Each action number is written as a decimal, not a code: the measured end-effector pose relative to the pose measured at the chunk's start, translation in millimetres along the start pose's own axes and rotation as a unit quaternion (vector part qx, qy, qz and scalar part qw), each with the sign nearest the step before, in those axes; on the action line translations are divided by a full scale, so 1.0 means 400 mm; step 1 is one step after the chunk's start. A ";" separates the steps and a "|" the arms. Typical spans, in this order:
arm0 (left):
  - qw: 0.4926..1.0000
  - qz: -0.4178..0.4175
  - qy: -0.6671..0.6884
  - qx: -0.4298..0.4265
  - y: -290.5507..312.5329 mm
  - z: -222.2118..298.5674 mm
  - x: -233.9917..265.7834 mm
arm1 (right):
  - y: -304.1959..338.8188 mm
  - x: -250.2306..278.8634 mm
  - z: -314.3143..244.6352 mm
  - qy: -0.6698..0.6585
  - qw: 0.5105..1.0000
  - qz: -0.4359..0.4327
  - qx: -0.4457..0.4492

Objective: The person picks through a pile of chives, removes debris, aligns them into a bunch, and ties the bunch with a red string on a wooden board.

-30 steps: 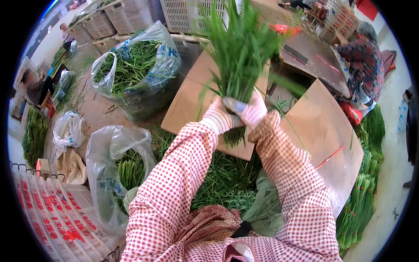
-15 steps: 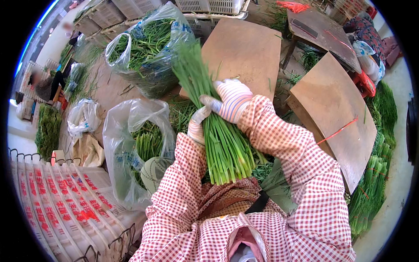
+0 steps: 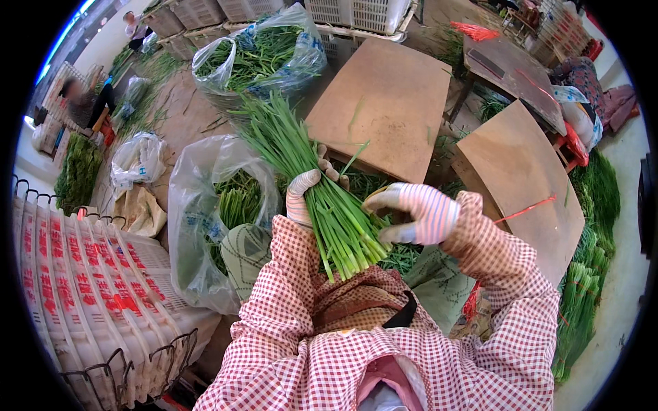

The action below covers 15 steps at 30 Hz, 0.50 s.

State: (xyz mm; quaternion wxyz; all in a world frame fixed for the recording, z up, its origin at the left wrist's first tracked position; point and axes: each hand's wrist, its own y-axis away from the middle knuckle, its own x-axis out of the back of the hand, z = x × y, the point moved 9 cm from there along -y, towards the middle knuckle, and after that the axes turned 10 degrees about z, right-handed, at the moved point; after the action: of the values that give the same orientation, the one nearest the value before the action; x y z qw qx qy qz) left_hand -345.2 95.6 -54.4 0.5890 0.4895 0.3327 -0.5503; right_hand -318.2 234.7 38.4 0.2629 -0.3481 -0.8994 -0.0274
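Observation:
A thick bunch of green garlic chives (image 3: 338, 214) slants in front of me, leafy tops up to the left and pale cut ends down over my lap. My left hand (image 3: 301, 194), in a striped glove, is wrapped round its middle, with the fingertips showing on the far side. Just right of the stalk ends is my right hand (image 3: 421, 214), gloved alike, its thumb and fingers apart and nothing visible between them. A loose blade (image 3: 356, 156) sticks out of the bunch toward the board.
Left of my knee stands a clear plastic bag (image 3: 188, 226) holding chives; a fuller bag (image 3: 312, 58) is behind it. Brown boards (image 3: 384, 103) (image 3: 524, 175) lie ahead and right. A white crate (image 3: 89, 301) is at left, tied chive bundles (image 3: 582, 294) at right. Other people sit farther off.
My right hand has let go of the bunch and moved down and right, its fingers opening. The bunch, still in my left hand, tilts further left and its leaves have spread.

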 end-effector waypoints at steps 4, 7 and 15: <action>0.999 0.037 0.000 -0.004 -0.003 -0.022 0.026 | 0.011 -0.045 0.011 0.140 0.990 -0.012 0.009; 0.997 0.046 -0.031 -0.060 0.000 0.019 0.044 | 0.028 -0.069 0.009 0.196 0.980 -0.043 0.001; 0.969 0.146 -0.137 -0.143 0.053 0.093 0.046 | 0.208 -0.061 0.024 0.119 0.969 -0.097 -0.196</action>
State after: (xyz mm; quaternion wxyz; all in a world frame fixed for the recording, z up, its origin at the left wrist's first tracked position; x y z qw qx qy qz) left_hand -326.6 52.7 -55.8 0.7668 0.3629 0.2492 -0.4671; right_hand -254.0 284.9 6.8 0.2913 -0.2985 -0.8680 -0.2695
